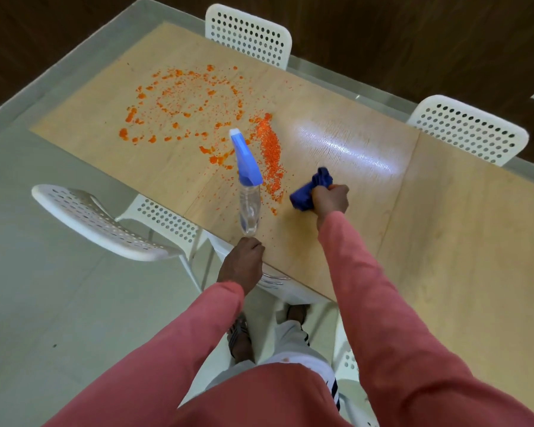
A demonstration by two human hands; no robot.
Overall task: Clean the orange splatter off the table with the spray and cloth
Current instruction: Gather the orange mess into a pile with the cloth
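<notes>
Orange splatter (195, 115) spreads in a rough ring over the light wooden table (444, 229), with a dense streak of orange grains (270, 152) on its right side. A clear spray bottle with a blue trigger head (248, 183) stands upright on the table near the front edge. My left hand (242, 261) sits at that edge just below the bottle's base, fingers loosely curled and holding nothing. My right hand (332, 200) grips a bunched blue cloth (310, 189) on the tabletop, just right of the grain streak.
A white perforated chair (105, 220) stands at the near left, angled away from the table. Two more white chairs (248, 35) (466, 131) are tucked in along the far side. Pale floor lies on the left, and a glare patch (346, 143) shines on the wood.
</notes>
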